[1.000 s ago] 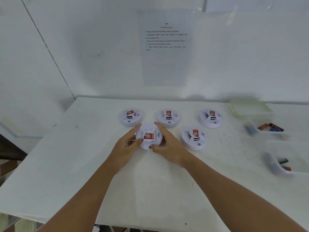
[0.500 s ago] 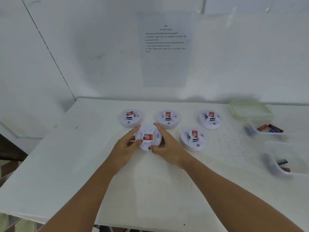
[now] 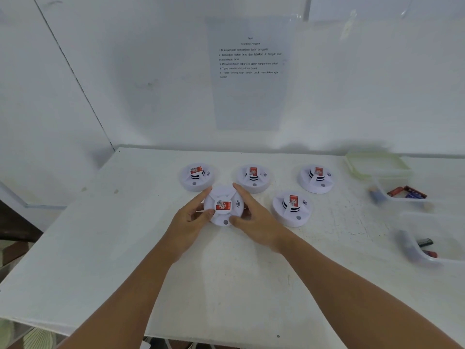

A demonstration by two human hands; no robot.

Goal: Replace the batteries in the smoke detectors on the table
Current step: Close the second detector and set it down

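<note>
1. Smoke detector [image 3: 224, 206], white with a red label, sits near the middle of the table [image 3: 226, 285], clasped from both sides: the left hand [image 3: 187, 222] and right hand [image 3: 254, 219] each curl thumb and fingers round its rim.
2. Risk: a twist to open it may slip on smooth plastic, or force a catch the wrong way.
3. Just right, a second detector [image 3: 292, 207] lies close; a skidding hand could knock it.
4. Behind, three more detectors [image 3: 254, 177] stand in a row, all face up.
5. Far right, clear tubs of batteries [image 3: 407, 192] invite mixing spent cells with fresh.
</note>
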